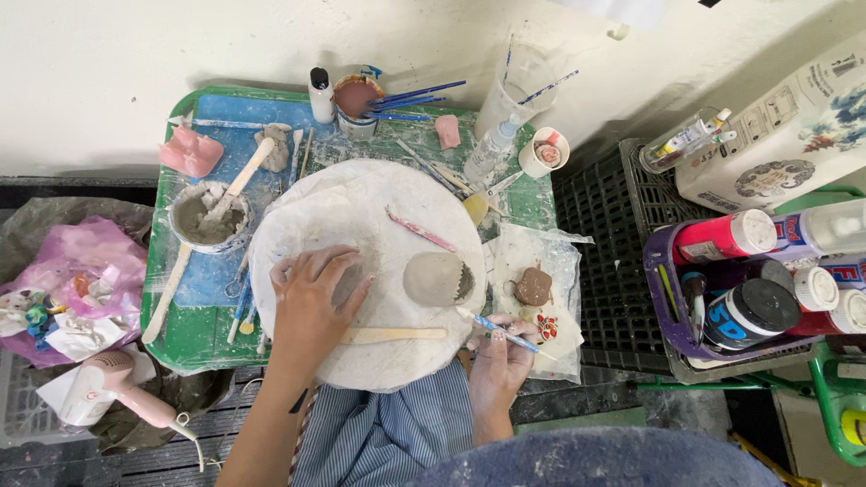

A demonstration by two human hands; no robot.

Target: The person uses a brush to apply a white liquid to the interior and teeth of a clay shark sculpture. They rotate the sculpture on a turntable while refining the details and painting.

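My left hand [314, 302] rests flat, fingers together, on a grey clay slab lying on the round white board [361, 216]. My right hand [499, 353] holds a thin blue-handled brush [505, 331] at the board's right edge, its tip near an oval lump of grey clay [437, 279] with a scalloped edge. A flat wooden stick [394, 335] lies on the board between my hands. A pink modelling tool [420, 231] lies above the lump.
The board sits on a green tray [176, 338] holding a bowl of wet clay [209, 218], a brown paint cup [357, 101], brushes, a spray bottle [492, 149]. Small clay figures [534, 289] lie on plastic. Paint bottles fill a purple basket [663, 307]. A pink hairdryer [113, 388] lies lower left.
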